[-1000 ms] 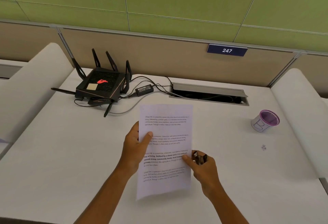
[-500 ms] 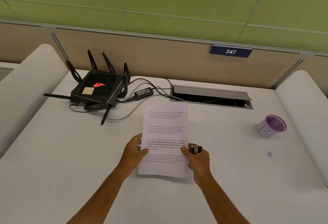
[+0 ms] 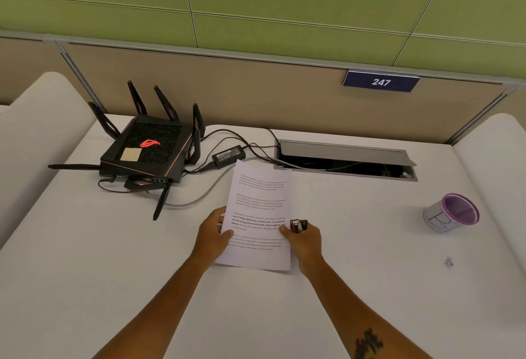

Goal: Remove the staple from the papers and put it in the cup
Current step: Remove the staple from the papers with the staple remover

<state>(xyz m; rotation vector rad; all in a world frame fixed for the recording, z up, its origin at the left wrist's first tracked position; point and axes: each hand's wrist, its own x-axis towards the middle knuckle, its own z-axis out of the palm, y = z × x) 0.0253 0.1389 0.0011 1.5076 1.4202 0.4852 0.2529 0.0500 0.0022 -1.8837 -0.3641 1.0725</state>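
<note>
The white printed papers are held over the middle of the desk, their far end near the cables. My left hand grips their left edge, thumb on top. My right hand pinches the right edge with its thumb while also holding a small black and silver staple remover in its fingers. I cannot make out the staple on the sheets. The cup, white with a purple rim and inside, stands at the right of the desk, well apart from both hands.
A black router with antennas sits at the back left, its power brick and cables trailing to an open cable hatch. A small dark speck lies on the desk below the cup. Padded dividers flank the white desk.
The papers have been lowered and moved away from me, from tilted up toward the camera to lying flatter over the desk. Both hands kept their grip and moved forward with them.
</note>
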